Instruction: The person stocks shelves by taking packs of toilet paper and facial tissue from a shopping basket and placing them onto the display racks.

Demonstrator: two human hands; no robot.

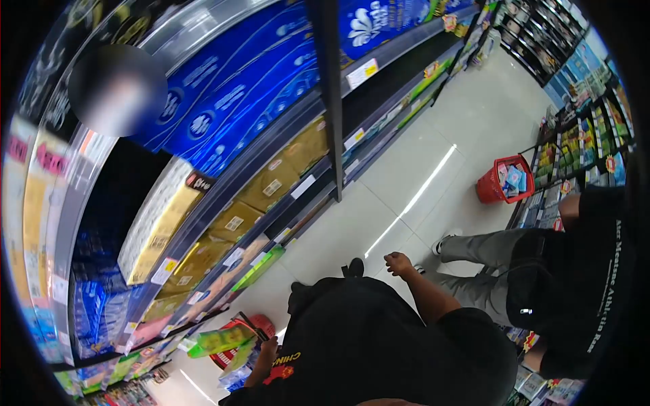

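Note:
My left hand [265, 358] is closed around the dark handle of a red shopping basket [263, 323] at lower left. Inside the basket, a green package [218, 342] sticks up beside blue and clear plastic packaging [235, 377]. In front of my black shirt, my right hand [399, 264] hangs over the floor with loosely bent fingers, the thumb a little apart. It holds nothing that I can see. The shelf along my left carries blue tissue packs [230, 101], gold packs [233, 221] and a white-and-gold box [159, 223].
A person in a black shirt and grey trousers [484, 247] stands close on my right. Another red basket [497, 181], with small packs inside, is farther along the aisle. Shelves of colourful packets [586, 145] line the right side. Pale shiny tiles [379, 203] run between.

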